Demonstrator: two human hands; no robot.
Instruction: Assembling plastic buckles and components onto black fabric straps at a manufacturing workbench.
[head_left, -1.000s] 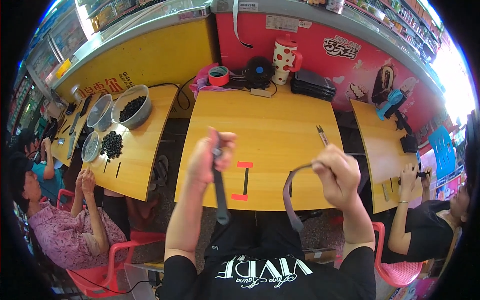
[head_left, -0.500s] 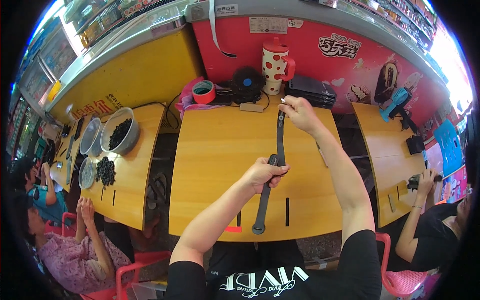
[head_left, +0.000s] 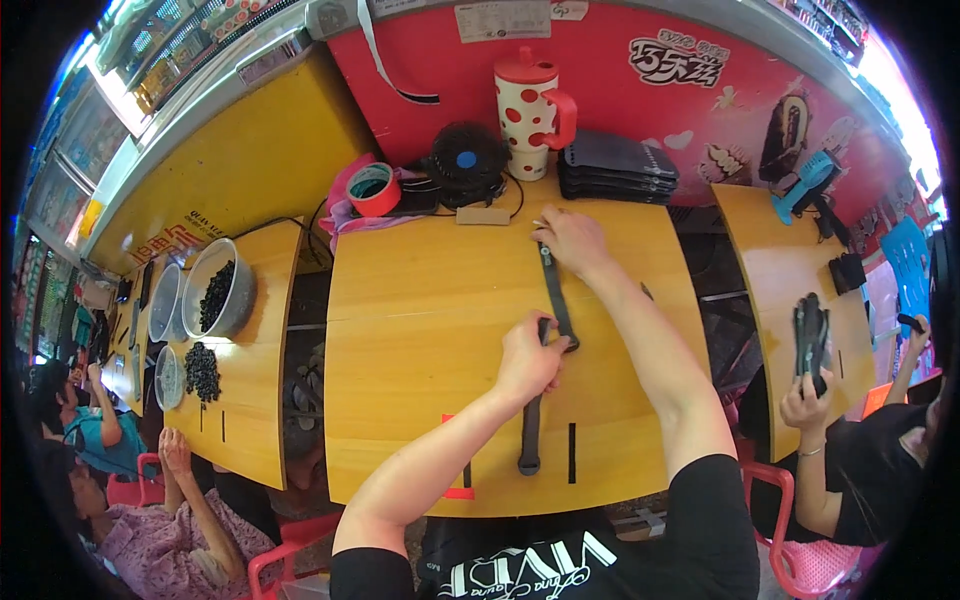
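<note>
A long dark grey strap (head_left: 556, 290) stretches over the wooden table (head_left: 400, 340), with a rounded lower end near the front edge. My left hand (head_left: 530, 360) is closed on its middle, where a black piece stands up between thumb and fingers and a loop bulges to the right. Beyond it, my right hand (head_left: 575, 243) pinches the strap's far end close to the table's back part. A small pale tip shows at the right fingertips; its kind cannot be made out. A black strip (head_left: 572, 453) lies on the table to the right of the strap's lower end.
Along the back stand a red tape roll (head_left: 373, 190), a black fan (head_left: 466, 165), a spotted tumbler (head_left: 527, 115) and stacked black pouches (head_left: 618, 168). Tubs (head_left: 243, 290) of small black parts are on the left table. A co-worker at right holds black straps (head_left: 810, 330).
My right hand has lowered toward the table with the strap's far end. The strap now bends into a loop beside my left hand. At right, the co-worker has raised a bundle of straps.
</note>
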